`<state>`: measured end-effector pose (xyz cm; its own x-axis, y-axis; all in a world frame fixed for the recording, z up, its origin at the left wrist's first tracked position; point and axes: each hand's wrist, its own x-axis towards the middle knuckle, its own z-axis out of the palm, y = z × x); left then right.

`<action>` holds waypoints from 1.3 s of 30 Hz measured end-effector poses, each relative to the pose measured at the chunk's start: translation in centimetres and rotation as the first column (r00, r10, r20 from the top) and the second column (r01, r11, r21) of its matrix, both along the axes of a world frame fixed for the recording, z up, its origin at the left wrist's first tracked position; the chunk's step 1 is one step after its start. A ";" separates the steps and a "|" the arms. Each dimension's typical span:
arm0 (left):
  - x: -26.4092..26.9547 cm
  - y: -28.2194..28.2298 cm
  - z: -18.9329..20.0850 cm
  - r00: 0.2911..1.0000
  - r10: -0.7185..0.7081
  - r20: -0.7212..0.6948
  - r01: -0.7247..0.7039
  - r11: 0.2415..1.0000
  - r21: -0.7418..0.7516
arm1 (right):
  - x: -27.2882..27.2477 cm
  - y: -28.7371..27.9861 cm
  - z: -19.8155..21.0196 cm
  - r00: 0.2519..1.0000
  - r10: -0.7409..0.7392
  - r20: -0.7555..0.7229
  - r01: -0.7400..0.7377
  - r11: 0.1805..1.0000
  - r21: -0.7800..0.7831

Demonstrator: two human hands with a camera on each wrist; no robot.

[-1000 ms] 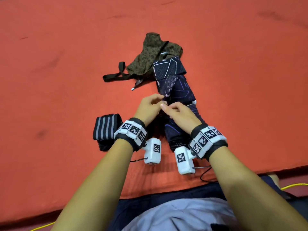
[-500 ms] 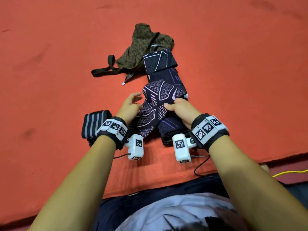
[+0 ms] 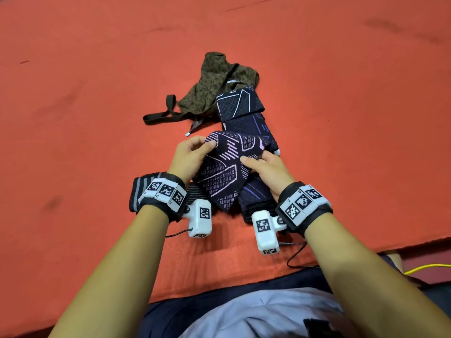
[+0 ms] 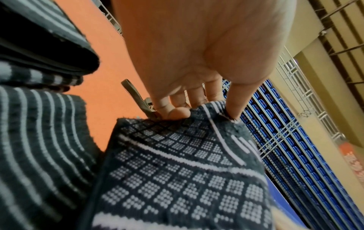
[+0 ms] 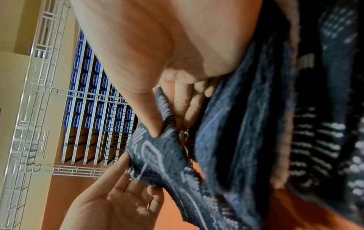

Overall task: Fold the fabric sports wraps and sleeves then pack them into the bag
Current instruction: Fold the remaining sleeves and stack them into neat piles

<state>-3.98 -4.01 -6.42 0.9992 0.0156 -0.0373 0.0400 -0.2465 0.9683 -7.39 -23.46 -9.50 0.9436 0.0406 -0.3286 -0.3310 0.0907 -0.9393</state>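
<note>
navy patterned sleeve (image 3: 227, 176) pinched at its top edge by left hand (image 3: 189, 157) and right hand (image 3: 268, 170)

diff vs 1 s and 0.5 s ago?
The left hand, open half a second ago, now pinches the far edge of the dark patterned fabric sleeve. The right hand still grips its other side, and the piece is spread wider between them. Unmoved: the olive patterned drawstring bag, the striped black-and-grey wrap and the folded dark sleeve.
</note>
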 end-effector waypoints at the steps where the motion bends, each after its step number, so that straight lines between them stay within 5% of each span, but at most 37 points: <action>1: 0.0 0.0 0.1 1.000 0.010 0.008 -0.010 1.000 -0.005 | -0.3 0.0 0.1 0.999 0.033 0.008 -0.033 0.999 0.012; 8: -0.5 0.8 0.4 0.997 0.083 0.000 -0.083 0.996 -0.041 | -1.1 -0.5 0.9 0.987 0.105 0.119 -0.101 0.994 -0.036; 16: -1.2 1.7 1.3 0.996 0.079 0.038 -0.072 0.987 -0.147 | 0.0 -0.9 1.5 0.954 0.047 0.296 0.036 0.962 -0.269; 25: -1.0 2.5 3.5 0.982 0.043 0.182 0.005 0.968 -0.253 | 0.5 -0.5 4.0 0.851 -0.016 0.525 0.158 0.961 -0.227; 33: -1.4 1.8 4.9 0.974 0.040 0.225 0.032 0.951 -0.308 | 1.1 -1.1 5.9 0.826 -0.141 0.546 0.262 0.953 -0.151; 39: -1.8 0.1 4.0 0.990 0.064 0.127 -0.025 0.957 -0.288 | 1.1 -1.5 5.8 0.906 -0.157 0.392 0.199 0.978 -0.068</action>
<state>-5.75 -3.93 -2.40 0.9939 0.0683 0.0871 -0.0900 0.0398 0.9952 -6.32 -24.99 -3.70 0.9858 -0.1543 0.0660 0.0682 0.0093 -0.9976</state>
